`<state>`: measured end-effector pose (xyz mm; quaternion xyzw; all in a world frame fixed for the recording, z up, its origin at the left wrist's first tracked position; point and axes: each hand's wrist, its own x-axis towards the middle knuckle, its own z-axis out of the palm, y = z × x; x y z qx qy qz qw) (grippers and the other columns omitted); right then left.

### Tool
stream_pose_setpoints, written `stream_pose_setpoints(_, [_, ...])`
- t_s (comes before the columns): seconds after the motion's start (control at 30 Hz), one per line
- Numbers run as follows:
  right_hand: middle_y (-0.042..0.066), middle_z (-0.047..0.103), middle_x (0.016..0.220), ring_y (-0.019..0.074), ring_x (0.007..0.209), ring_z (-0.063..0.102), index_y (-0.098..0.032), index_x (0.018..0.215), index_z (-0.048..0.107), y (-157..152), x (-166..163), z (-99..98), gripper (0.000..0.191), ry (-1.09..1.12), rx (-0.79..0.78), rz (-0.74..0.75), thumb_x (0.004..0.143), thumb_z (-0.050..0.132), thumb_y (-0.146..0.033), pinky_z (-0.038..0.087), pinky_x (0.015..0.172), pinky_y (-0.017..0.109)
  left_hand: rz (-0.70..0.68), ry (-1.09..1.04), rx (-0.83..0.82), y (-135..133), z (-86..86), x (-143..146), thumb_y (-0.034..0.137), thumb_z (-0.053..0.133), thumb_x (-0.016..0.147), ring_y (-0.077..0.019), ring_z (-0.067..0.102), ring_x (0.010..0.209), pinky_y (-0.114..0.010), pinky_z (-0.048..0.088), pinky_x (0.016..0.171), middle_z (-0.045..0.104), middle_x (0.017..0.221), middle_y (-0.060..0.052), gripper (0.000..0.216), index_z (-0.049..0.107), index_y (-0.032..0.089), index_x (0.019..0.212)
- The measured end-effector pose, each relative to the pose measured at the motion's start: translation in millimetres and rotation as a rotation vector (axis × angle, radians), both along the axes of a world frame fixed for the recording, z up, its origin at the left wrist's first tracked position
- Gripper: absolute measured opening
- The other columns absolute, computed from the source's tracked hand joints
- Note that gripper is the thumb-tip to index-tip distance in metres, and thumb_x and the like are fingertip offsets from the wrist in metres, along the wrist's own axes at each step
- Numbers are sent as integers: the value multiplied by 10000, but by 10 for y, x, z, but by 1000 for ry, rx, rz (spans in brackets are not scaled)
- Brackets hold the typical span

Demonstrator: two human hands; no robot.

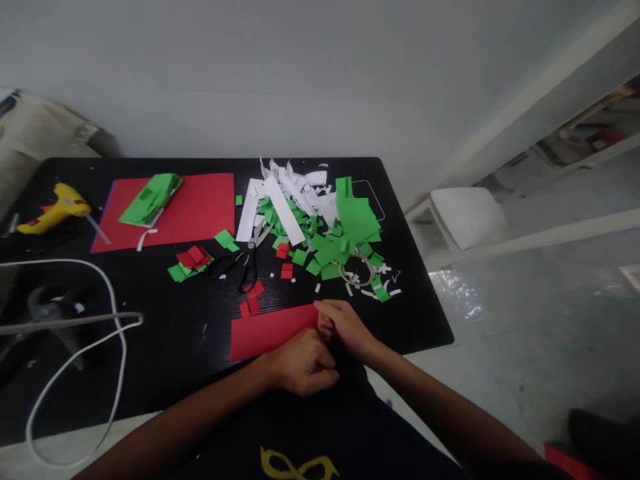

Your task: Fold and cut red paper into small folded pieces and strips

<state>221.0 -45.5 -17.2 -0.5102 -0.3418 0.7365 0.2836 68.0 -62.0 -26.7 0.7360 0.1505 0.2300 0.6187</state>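
Presently, your left hand [304, 363] sits over the lower right part of the red sheet [273, 331], its fingers curled into a loose fist and its thumb lying out to the right. Your right hand [347, 327] is just beside it, a little farther from your body, its fingers bent in toward the palm and its thumb at the sheet's top right corner. Both sets of fingers are closed up with hardly any gap; I cannot tell whether either has hold of the paper. The sheet stretches left from your fingers across the black table [170, 340], its right end hidden by your 2 hands.

Straight beyond your fingers, green scraps [325, 250] spread in a heap, with white strips [285, 210] mostly behind them. Near your right fingers, beyond and slightly right, a ring [373, 270] lies among the scraps. Beyond and left of your left fingers are the scissors [251, 245], blades pointing away; small red pieces [250, 307] lie between them and the sheet. Farther left of your fingers is a small red and green stack [193, 260], then a green bundle [153, 200] on a larger red sheet [200, 210]. Well apart, at far left, lies a yellow glue gun [63, 207].
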Motion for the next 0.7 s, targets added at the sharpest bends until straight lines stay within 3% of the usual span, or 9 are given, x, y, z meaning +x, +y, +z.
stream_pose_setpoints(0.17, [-74, 387, 504, 88, 484, 340, -226, 548, 427, -8, -49, -31, 412, -156, 90, 36, 824, 635, -451, 242, 488, 273, -5, 54, -124, 19, 12, -30, 161, 586, 828, -62, 210, 405, -283, 163, 440, 263, 442, 78, 440, 294, 200, 501])
stream_pose_setpoints(0.43, [-65, 357, 514, 101, 538, 345, -230, 527, 378, -14, -94, -13, 369, -335, 195, 41, 812, 560, -377, 215, 532, 286, -12, 162, -296, 45, 84, -187, 214, 586, 883, -59, 206, 429, -283, 158, 449, 263, 464, 74, 468, 305, 194, 509])
stream_pose_setpoints(0.7, [-66, 365, 498, 99, 508, 340, -237, 537, 382, -40, -109, 12, 362, -343, 196, 50, 818, 540, -400, 232, 522, 276, -54, 215, -210, -11, 52, -451, 240, 574, 944, -72, 202, 448, -306, 167, 480, 241, 477, 72, 504, 284, 194, 534])
